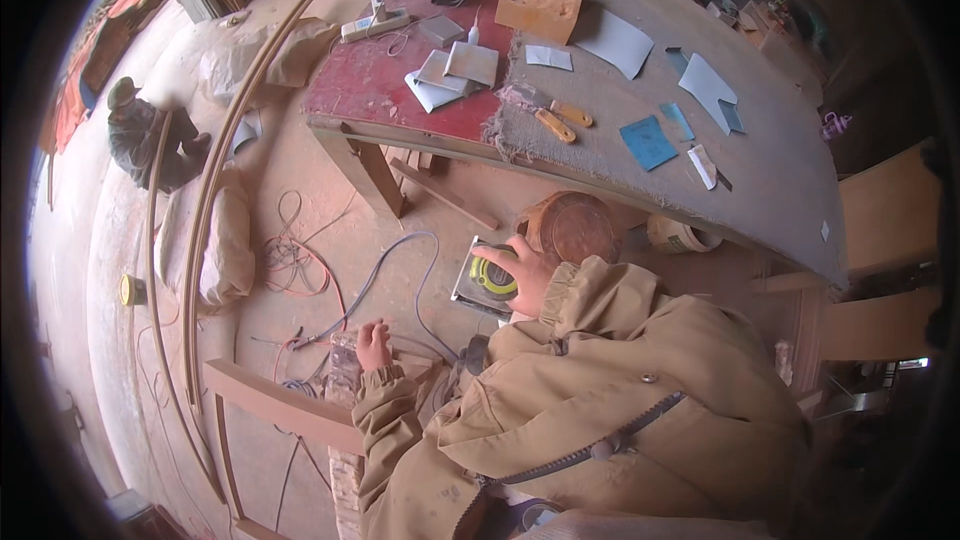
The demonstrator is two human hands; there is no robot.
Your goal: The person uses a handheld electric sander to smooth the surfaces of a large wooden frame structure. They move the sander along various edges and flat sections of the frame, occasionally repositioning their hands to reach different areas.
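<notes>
My right hand point(533, 278) is closed over the top of a sander point(494, 273) with a flat rectangular base and a black and yellow-green body. A blue hose or cable point(383, 258) loops across the floor beside it. Farther left, my left hand point(374, 347) is raised with its fingers loosely bent and slightly apart, and nothing shows in it. Just below that hand is the end of a rough wooden beam point(343, 365). A curved wooden piece point(285, 408) reaches out to the left of the beam. My jacket sleeves hide part of what lies under my arms.
Ahead stands a large table point(600, 155) with scrapers point(556, 126), blue sandpaper point(648, 143), a wooden box point(540, 2) and a power strip point(375, 26). Below it are a round stump-like block point(571, 227) and a bucket point(683, 236). Long wooden strips point(205, 195) and a crouching person point(150, 135) are leftward.
</notes>
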